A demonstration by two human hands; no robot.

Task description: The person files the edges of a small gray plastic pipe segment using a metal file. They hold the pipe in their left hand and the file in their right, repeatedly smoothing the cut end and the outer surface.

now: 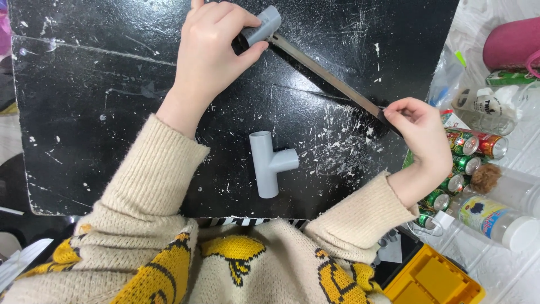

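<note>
Fingers of the left hand point(211, 48) clamp a grey pipe fitting point(263, 25) against the black table point(101, 101), steadying it; right hand point(419, 135) pinches the strip point(332, 76) taut; a grey tee fitting point(269, 162) lies nearby.

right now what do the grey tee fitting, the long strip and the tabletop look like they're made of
Grey tee fitting: looks like moulded plastic, matte, uniform grey with smooth rounded walls. Long strip, stretched between the left hand and right hand: thin, flat, dull grey-brown sheen; possibly metal or tape, hard to tell. Tabletop: hard black glossy surface, scratched and flecked white; material underneath unclear.
</note>
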